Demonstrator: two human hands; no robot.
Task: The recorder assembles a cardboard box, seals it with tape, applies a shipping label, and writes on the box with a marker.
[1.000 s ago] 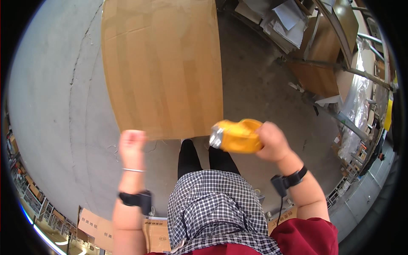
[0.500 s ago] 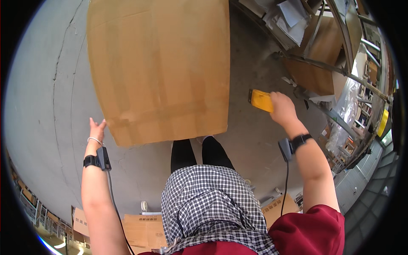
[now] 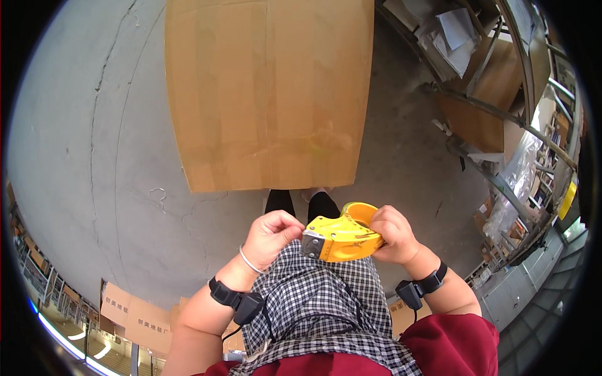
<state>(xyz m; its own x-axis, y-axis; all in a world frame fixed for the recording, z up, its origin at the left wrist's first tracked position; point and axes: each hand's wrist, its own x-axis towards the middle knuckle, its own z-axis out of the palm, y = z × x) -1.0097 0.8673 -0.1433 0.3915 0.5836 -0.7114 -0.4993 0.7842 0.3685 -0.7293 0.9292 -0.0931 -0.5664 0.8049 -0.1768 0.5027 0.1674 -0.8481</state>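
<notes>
In front of my body, my right hand [image 3: 395, 235] wraps round the back of a yellow tape dispenser [image 3: 347, 235], a hand-held one with a dark metal plate at its front end. Against that end, my left hand [image 3: 272, 240] is closed in a pinch, thumb and forefinger pressed together at the plate's upper corner. Whatever sits between those fingertips is too small to make out. Beyond both hands stands a large brown cardboard box [image 3: 268, 94], its smooth face toward me with a seam down the middle. Neither hand touches the box.
At the far right, a metal rack [image 3: 480, 100] holds cardboard, papers and clear plastic film. Behind me, at the lower left, stand more cardboard boxes [image 3: 145, 326]. A bent wire hook [image 3: 159, 196] lies on the cracked grey floor [image 3: 138, 144]. My feet are close to the box.
My left hand has come from the box's near left corner to the dispenser's front end and closed. My right hand has brought the dispenser inward, toward my body. The box sits farther right in view.
</notes>
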